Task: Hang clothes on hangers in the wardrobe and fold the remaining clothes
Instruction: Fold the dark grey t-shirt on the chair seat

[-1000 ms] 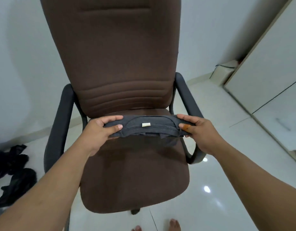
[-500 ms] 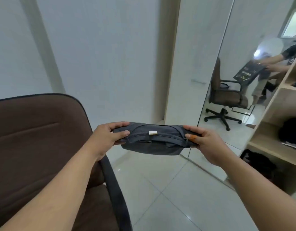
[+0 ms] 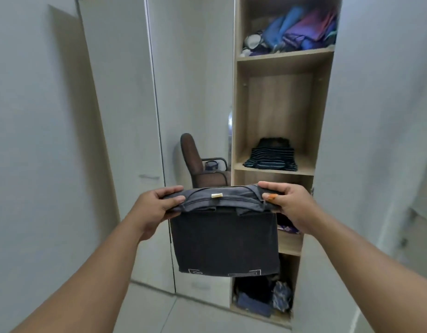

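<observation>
Both hands' fingers (image 3: pixel 170 191) gripping folded dark shirt (image 3: pixel 224 236), lower shelves (image 3: pixel 289 243) partly hidden

Both arms outstretched, left hand (image 3: pixel 157 205) and right hand (image 3: pixel 288 203) gripping, fingers curled.

Folded dark grey t-shirt (image 3: pixel 223 236), collar edge with small beige tag up top, lower fold hanging loose, held in front of the open wardrobe shelves (image 3: pixel 275 170).

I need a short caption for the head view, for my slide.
Both hands, left hand and right hand, hold a folded dark shirt before open wardrobe shelves.
</observation>
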